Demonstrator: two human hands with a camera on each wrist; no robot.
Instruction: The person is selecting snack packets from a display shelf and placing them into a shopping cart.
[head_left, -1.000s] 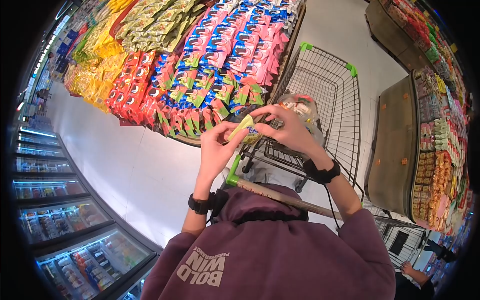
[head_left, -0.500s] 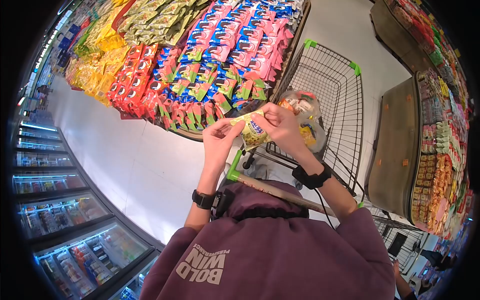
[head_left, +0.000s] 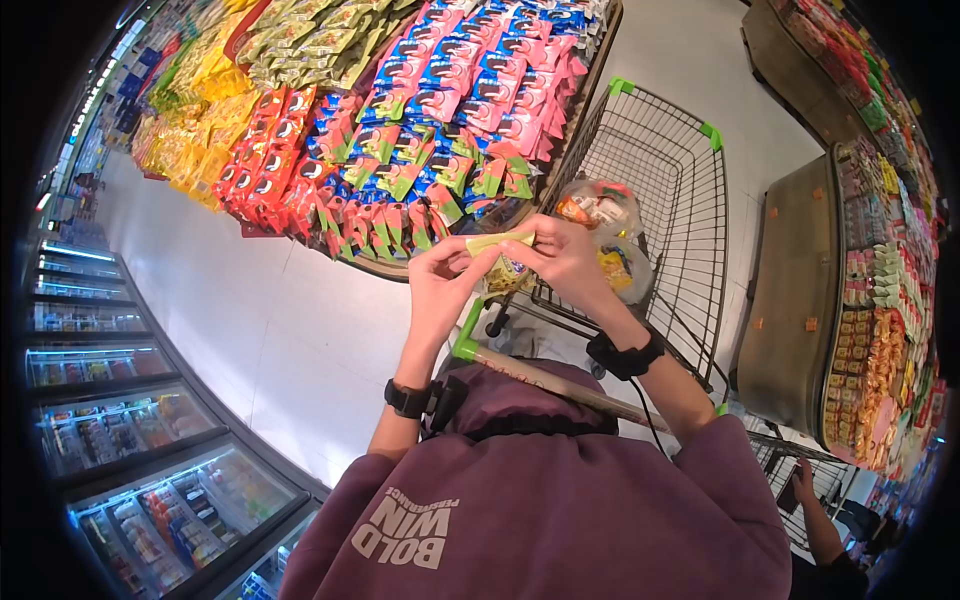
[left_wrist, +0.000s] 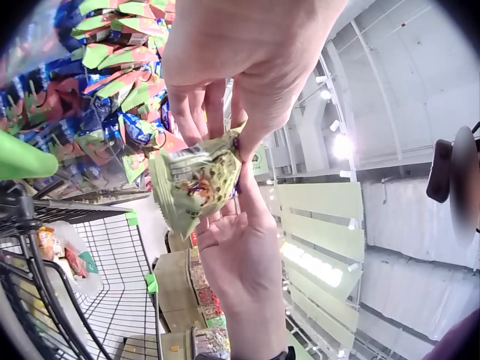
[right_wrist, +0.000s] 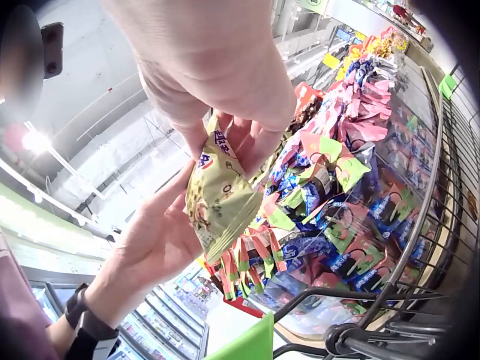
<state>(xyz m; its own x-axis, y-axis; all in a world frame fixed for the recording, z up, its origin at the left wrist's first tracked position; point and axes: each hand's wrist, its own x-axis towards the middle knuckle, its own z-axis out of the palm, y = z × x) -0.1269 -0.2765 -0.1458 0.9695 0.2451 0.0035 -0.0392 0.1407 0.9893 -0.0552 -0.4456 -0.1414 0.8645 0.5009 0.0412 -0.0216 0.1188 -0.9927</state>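
Both hands hold a small pale-green snack packet [head_left: 508, 274] up in front of the body, beside the cart handle. Its upper edge is pinched between the thumb and fingers of my left hand [head_left: 440, 282] and those of my right hand [head_left: 575, 265]. In the left wrist view the packet [left_wrist: 201, 180] shows a food picture and a crimped end seal. The right wrist view shows blue lettering on the packet [right_wrist: 219, 191], its crimped end pointing down. It looks puffed, and the fingers behind it are partly hidden.
A wire shopping cart [head_left: 712, 300] with green corners stands right of the hands, holding clear bags of goods [head_left: 600, 207]. Its handle [head_left: 540, 385] crosses before the body. Heaped bagged snacks [head_left: 430, 105] lie ahead, freezers [head_left: 190, 515] left, shelves [head_left: 790, 290] right. A person's arm [head_left: 820, 520] shows lower right.
The packet turned its printed front towards the head camera half a second ago, then tipped so its top edge now faces up. Both hands keep their pinch. The person's arm at lower right has moved.
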